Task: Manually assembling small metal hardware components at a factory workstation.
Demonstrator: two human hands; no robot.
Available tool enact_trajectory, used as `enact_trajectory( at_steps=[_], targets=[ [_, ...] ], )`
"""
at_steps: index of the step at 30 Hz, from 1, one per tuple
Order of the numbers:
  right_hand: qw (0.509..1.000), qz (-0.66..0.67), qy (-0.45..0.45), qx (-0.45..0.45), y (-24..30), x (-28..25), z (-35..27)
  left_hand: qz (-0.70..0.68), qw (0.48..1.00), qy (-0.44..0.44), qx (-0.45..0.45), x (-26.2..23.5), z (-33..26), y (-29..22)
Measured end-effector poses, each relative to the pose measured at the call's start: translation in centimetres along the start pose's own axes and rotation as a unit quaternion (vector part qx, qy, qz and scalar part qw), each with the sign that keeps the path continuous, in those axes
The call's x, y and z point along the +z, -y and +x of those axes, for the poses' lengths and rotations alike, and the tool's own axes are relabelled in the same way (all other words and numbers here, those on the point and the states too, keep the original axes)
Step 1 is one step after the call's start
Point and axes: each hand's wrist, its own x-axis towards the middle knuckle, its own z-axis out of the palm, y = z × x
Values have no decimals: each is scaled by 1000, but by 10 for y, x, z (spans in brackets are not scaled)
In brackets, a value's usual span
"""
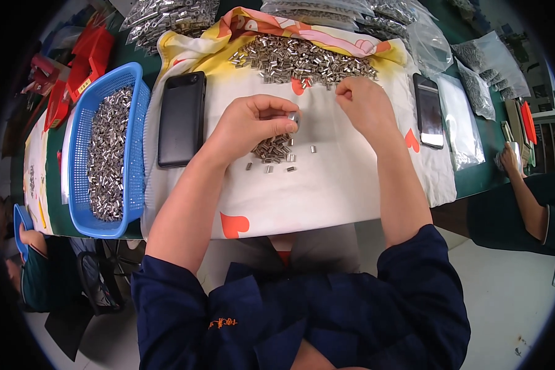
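My left hand point(258, 123) is closed, with a small metal sleeve point(293, 116) pinched between its thumb and fingertips. Below it lies a small heap of similar metal sleeves point(273, 148), partly covered by the hand, with a few loose ones nearer me. My right hand point(365, 102) is at the near right edge of a larger pile of metal sleeves point(302, 60). Its thumb and index finger are pressed together; whatever is between them is too small or hidden to make out. A white cloth with red hearts point(327, 197) lies under both heaps.
At left stand a blue plastic basket point(137, 111) full of metal sleeves and a black phone-like device point(182, 120). A smartphone point(428, 111) lies at right beside clear plastic bags point(459, 126). Filled bags point(166, 24) line the back. Red bins point(92, 58) are far left. Other people sit on both sides.
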Motion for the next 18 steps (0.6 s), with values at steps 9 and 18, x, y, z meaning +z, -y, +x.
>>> enact_trajectory(
  at_steps=[9, 18],
  targets=[
    [1000, -19, 1, -18, 11, -6, -4, -24, 1000, -1, 11, -3, 2, 5],
    [876, 471, 96, -34, 40, 8, -11, -148, 988, -43, 26, -4, 4, 7]
  ],
)
